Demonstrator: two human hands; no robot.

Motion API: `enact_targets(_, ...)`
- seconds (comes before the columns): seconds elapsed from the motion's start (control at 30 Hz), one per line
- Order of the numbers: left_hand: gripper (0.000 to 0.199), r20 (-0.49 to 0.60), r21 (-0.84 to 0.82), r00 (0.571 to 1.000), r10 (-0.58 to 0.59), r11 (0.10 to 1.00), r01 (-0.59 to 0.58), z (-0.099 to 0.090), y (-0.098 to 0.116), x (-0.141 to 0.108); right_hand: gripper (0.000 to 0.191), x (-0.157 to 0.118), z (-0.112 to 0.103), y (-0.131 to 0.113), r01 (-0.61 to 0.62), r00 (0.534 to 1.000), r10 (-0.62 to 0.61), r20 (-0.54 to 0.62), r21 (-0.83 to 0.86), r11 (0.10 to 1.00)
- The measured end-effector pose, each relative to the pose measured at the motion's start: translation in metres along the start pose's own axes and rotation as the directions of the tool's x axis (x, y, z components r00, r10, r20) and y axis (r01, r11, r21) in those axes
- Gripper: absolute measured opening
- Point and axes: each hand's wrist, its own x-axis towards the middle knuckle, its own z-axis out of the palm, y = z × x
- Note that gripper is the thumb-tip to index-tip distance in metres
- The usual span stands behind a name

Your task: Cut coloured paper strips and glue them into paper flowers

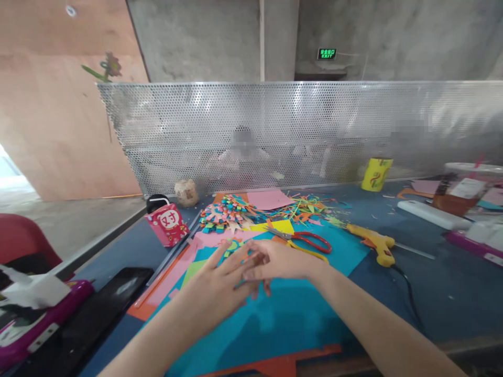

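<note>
My left hand [220, 283] is held above the blue paper [298, 303], its fingers stretched out and spread. Over its fingertips lies my right hand [281, 260], its fingers curled round the left fingers; anything small between them is hidden. Just beyond the hands lie scissors with red handles [314, 240] and another pair with yellow handles [308, 251]. Farther back sits a heap of fringed paper strips [230, 212] in blue, orange, pink and green. Under the left forearm are pink and orange paper sheets [157, 293].
A yellow glue gun [375, 243] with its cord lies on the right. On the left are a red drink box [168, 225], a black phone [118, 288] and a purple power strip [51, 319]. A perforated metal screen [176, 131] borders the table; a person sits behind it.
</note>
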Motion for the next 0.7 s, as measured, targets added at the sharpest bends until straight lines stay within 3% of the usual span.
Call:
enact_targets(0.07,0.034,0.071,-0.047,0.996,0.05,0.998,-0.047,-0.002,-0.014,0.003,0.028,-0.004,-0.006,-0.005,-0.025,0.999,0.027,0.037,-0.066,0.997)
enact_targets(0.2,0.041,0.026,-0.046,1.0,0.013,0.999,-0.012,-0.008,-0.038,0.008,0.026,-0.01,-0.024,-0.013,-0.075,0.996,0.077,0.038,-0.039,0.996)
enact_targets(0.33,0.032,-0.034,-0.037,0.999,-0.019,0.999,0.018,-0.004,-0.051,0.01,0.02,-0.013,-0.044,-0.013,0.045,0.977,-0.063,-0.204,-0.09,0.995)
enact_targets(0.4,0.025,-0.046,0.0,0.999,0.014,1.0,-0.014,0.002,-0.051,0.01,0.017,-0.009,-0.049,-0.009,0.192,0.889,-0.198,-0.413,-0.057,0.98)
enact_targets(0.5,0.023,-0.029,0.042,0.993,0.115,0.993,-0.114,0.013,-0.043,0.012,0.012,0.0,-0.053,-0.003,0.432,0.676,-0.312,-0.668,0.016,0.902)
enact_targets(0.63,0.024,-0.003,0.06,0.987,0.161,0.985,-0.16,0.022,-0.033,0.015,0.009,-0.001,-0.067,-0.003,0.609,0.449,-0.353,-0.821,-0.008,0.793)
enact_targets(0.7,0.024,0.005,0.059,0.987,0.161,0.985,-0.161,0.022,-0.031,0.015,0.009,-0.008,-0.079,-0.006,0.693,0.283,-0.381,-0.88,-0.087,0.715)
